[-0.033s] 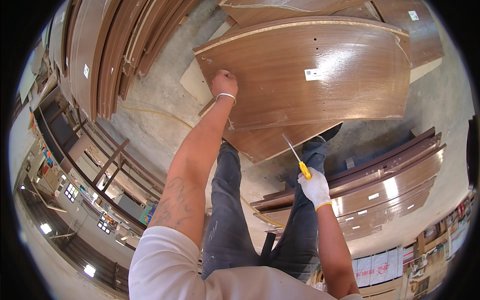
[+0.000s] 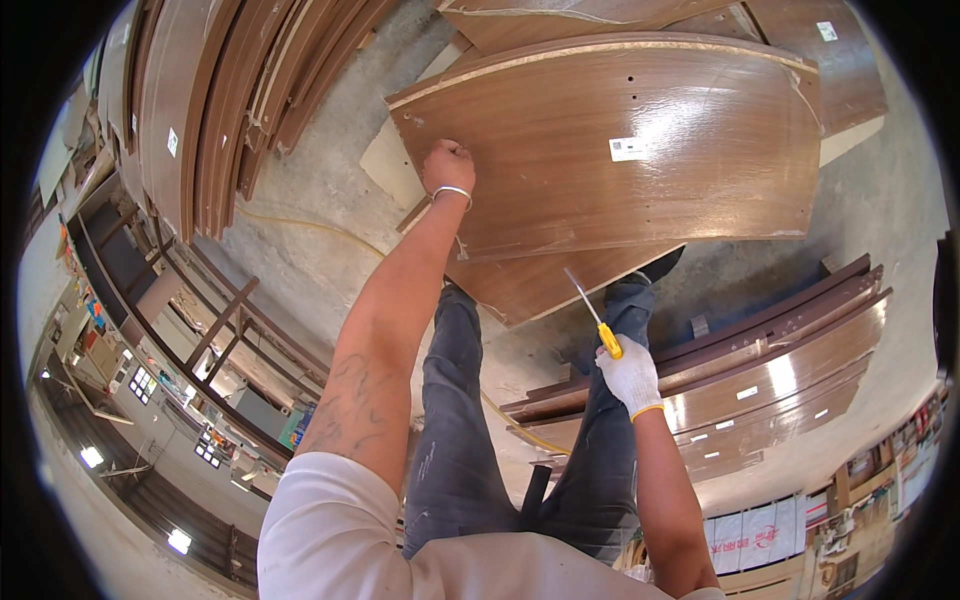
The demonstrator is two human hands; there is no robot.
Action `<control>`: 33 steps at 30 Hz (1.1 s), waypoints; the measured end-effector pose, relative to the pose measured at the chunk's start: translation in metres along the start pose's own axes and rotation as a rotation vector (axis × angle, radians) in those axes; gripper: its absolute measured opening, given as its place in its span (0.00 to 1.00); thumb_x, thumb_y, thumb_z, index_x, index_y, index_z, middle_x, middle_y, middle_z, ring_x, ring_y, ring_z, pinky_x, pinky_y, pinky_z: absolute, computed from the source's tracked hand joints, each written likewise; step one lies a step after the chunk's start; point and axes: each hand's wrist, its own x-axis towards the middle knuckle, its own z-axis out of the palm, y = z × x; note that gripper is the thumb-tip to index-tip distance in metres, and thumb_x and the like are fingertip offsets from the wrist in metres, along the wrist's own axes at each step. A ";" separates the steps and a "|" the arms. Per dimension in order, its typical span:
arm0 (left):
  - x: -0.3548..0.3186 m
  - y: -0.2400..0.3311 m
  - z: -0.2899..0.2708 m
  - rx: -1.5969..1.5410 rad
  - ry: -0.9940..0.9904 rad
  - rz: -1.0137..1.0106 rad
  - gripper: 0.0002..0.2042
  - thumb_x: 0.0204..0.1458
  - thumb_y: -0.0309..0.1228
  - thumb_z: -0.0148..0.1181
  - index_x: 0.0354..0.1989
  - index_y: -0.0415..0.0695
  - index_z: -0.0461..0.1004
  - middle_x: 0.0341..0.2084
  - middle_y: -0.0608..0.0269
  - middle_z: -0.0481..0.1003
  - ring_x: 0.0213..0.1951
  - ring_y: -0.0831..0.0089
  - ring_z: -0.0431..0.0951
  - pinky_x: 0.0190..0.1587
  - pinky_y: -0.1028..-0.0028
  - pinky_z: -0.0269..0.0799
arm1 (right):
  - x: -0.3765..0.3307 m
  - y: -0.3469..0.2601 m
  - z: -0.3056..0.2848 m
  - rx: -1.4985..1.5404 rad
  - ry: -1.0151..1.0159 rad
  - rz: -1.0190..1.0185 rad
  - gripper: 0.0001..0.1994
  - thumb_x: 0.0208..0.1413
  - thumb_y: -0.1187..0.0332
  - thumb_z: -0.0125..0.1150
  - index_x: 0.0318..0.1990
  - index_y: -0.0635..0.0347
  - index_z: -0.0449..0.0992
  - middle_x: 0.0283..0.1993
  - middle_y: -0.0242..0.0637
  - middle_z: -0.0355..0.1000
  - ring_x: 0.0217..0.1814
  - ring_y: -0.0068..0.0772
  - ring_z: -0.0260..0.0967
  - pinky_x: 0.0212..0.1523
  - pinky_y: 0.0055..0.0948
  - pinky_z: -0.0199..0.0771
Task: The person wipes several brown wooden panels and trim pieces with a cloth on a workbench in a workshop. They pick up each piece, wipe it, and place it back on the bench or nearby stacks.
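a screwdriver with a bright yellow handle and thin metal shaft (image 2: 609, 341) is held aloft near the close edge of a large, glossy brown wood-grain panel (image 2: 540, 190). the right hand, in a white knit glove (image 2: 630, 378), grasps its handle. the bare left hand (image 2: 448, 167) is clenched near the panel's left edge; whether it holds anything cannot be told. beneath, a second brown panel (image 2: 545, 282) pokes one corner past that close edge. more brown panels (image 2: 215, 110) rest to the left on the grey concrete floor (image 2: 335, 135).
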 end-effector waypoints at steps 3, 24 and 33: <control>0.001 0.001 -0.002 0.009 0.008 -0.002 0.07 0.52 0.36 0.63 0.36 0.50 0.82 0.34 0.53 0.84 0.41 0.49 0.84 0.47 0.54 0.79 | 0.000 0.000 -0.002 -0.026 -0.012 -0.008 0.13 0.59 0.56 0.65 0.43 0.55 0.80 0.40 0.54 0.79 0.46 0.60 0.77 0.48 0.53 0.75; 0.029 -0.001 0.003 0.149 -0.176 -0.091 0.12 0.50 0.38 0.63 0.37 0.47 0.86 0.41 0.51 0.84 0.46 0.50 0.84 0.50 0.60 0.80 | 0.003 0.007 -0.009 0.015 -0.010 -0.048 0.14 0.58 0.57 0.64 0.43 0.58 0.79 0.40 0.56 0.79 0.47 0.62 0.76 0.48 0.54 0.75; 0.031 -0.017 0.010 0.136 -0.068 -0.105 0.12 0.49 0.38 0.62 0.34 0.46 0.86 0.36 0.52 0.85 0.42 0.52 0.85 0.44 0.59 0.80 | 0.002 0.008 -0.011 0.011 -0.008 -0.049 0.14 0.59 0.57 0.64 0.44 0.58 0.79 0.41 0.56 0.79 0.47 0.62 0.76 0.49 0.54 0.75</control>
